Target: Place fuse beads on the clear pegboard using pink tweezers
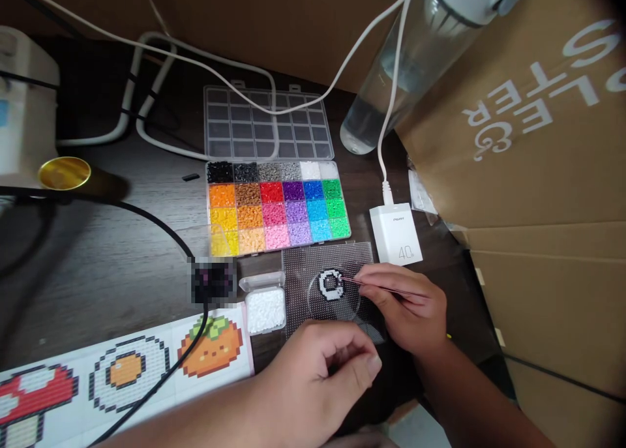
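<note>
My right hand pinches thin pinkish tweezers, their tips at the right side of a ring of white and black beads. The bead ring sits on a clear pegboard, partly inside the outline of a clear round piece. My left hand rests at the near edge of the board, fingers curled and thumb against the index finger, with nothing visible in it. Left of the board stands a small open box of white beads. Behind is a sorted bead case, its divided lid folded back.
A printed pattern sheet lies front left, crossed by a black cable. A white charger with a cord stands right of the board, near a water bottle. Cardboard walls the right side. A gold-topped cylinder stands left.
</note>
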`<state>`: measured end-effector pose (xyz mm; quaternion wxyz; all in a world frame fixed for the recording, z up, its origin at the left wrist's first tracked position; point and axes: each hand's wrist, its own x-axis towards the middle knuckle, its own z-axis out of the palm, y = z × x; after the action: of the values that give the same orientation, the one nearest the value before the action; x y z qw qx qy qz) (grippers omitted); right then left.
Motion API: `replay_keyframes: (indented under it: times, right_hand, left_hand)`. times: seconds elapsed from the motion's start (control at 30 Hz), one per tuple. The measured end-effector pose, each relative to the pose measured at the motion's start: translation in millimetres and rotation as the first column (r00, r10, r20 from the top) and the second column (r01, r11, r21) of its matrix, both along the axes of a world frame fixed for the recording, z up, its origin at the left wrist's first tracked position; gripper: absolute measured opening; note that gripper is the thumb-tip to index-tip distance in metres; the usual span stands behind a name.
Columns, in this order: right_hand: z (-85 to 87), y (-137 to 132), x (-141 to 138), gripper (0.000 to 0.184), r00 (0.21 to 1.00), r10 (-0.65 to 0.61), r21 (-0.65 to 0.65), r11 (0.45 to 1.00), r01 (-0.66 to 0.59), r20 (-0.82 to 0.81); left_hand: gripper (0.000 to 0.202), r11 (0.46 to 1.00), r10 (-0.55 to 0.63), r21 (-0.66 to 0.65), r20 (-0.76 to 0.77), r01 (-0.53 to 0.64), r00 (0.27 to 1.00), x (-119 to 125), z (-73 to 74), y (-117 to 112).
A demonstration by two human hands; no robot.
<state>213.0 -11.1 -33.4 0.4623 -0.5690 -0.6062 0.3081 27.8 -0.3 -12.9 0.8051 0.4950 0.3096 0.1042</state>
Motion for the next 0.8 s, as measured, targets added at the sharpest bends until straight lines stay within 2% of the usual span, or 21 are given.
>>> replay_keyframes:
  times: [0.8]
  right_hand:
    - [-0.9,-1.7,1.1,0.027,1.0,-0.001,0.026,1.0,0.0,0.028]
  left_hand:
    - [0.034,1.0,-0.007,0.002,0.034,0.007,0.999,-2.0,0.0,1.4]
